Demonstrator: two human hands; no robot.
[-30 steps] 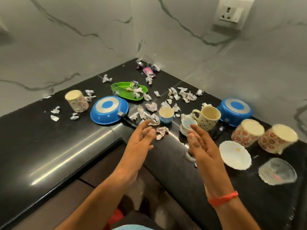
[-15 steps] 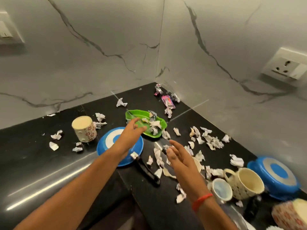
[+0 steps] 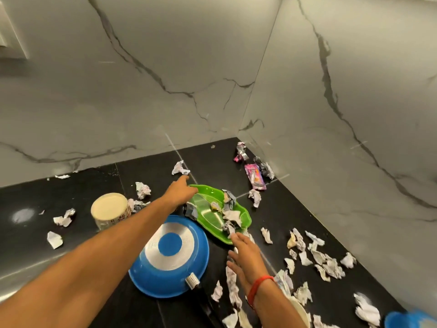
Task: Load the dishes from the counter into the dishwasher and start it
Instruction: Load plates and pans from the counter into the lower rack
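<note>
Reaching across the black stone counter (image 3: 71, 200), both hands are closing on the same dish. Nearest the camera, the right hand (image 3: 248, 253), with a red thread band at the wrist, hovers with fingers spread and nearly straight, holding nothing; its fingertips (image 3: 234, 236) lie just at the near rim of the green leaf-shaped plastic tray (image 3: 208, 204). To its left sits an upturned blue frying pan with a silver base ring (image 3: 169, 256), its handle stub pointing toward the person. Beyond the pan, the left hand (image 3: 181, 189) lies at the tray's far-left rim, index finger extended; whether the other fingers have curled under the edge cannot be told.

The tray's long axis runs from far-left to near-right, so the two hands stand at its opposite ends, suited to a two-handed lift. Crumpled paper scraps (image 3: 230, 215) lie in it and would likely spill if it tips. A cream floral cup, turned upside down (image 3: 110, 208), stands left of the forearm. A pink wrapper (image 3: 254, 176) lies farther back, near the marble corner.
</note>
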